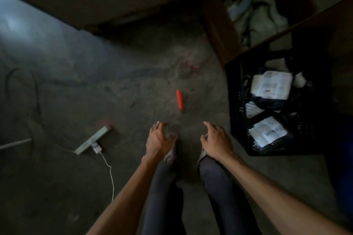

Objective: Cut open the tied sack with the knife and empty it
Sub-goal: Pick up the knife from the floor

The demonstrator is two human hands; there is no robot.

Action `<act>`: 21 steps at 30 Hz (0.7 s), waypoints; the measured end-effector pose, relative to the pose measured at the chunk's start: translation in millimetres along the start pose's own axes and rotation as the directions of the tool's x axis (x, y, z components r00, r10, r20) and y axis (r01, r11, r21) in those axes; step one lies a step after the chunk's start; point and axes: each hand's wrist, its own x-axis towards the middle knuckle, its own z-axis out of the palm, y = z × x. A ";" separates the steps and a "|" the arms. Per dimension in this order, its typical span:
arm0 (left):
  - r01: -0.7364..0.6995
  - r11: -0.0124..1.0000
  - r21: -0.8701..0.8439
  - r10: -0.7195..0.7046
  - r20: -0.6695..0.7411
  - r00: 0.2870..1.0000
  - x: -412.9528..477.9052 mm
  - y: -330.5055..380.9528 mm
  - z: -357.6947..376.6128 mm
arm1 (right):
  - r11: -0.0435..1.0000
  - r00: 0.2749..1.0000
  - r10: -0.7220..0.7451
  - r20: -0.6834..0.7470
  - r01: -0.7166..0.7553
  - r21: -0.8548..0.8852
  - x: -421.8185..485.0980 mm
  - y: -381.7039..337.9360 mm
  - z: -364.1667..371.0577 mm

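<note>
Knife: a small orange-red knife (179, 100), narrow and smooth like plastic, lay on the floor just ahead of both hands, its length running away from the person; the blade could not be made out.
Sack: a pale, crumpled cloth bundle (256, 15) sat at the upper right inside a brown box; whether it was the tied sack could not be told.
Left hand: the left hand (159, 139) hovered low over the floor, fingers spread wide and curled slightly, holding nothing.
Right hand: the right hand (215, 140) hovered alongside, near the left but apart from it, fingers loosely spread, empty.
Legs: dark trouser legs (215, 175) and pale footwear showed under the forearms.
Crate: a black plastic crate (236, 101) with lattice walls stood to the right, holding dark glossy parcels with white printed labels (271, 85).
Power strip: a grey, bar-shaped power strip (93, 140) lay to the left with a white plug and a thin white cable (109, 173) trailing toward the person.
Floor: bare grey concrete (95, 86), rough, scuffed and stained, with faint red marks beyond the knife.
Room: dim, with a pale glow of light on the floor at the far left and a dark low edge across the top.
</note>
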 end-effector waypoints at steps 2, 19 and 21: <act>0.007 0.999 0.054 -0.007 0.011 1.000 35.4 -42.6 23.1 | 0.999 1.000 0.014 0.022 -0.013 -0.034 42.3 -0.7 45.4; -0.170 0.955 0.244 0.225 -0.216 0.950 390.9 -201.9 156.1 | 0.858 0.865 -0.380 -0.329 0.197 -0.474 401.8 20.7 238.5; -0.169 0.957 0.236 0.224 -0.227 0.948 394.6 -202.9 161.2 | 0.635 0.809 -0.585 -0.068 0.404 -0.659 409.2 27.0 235.1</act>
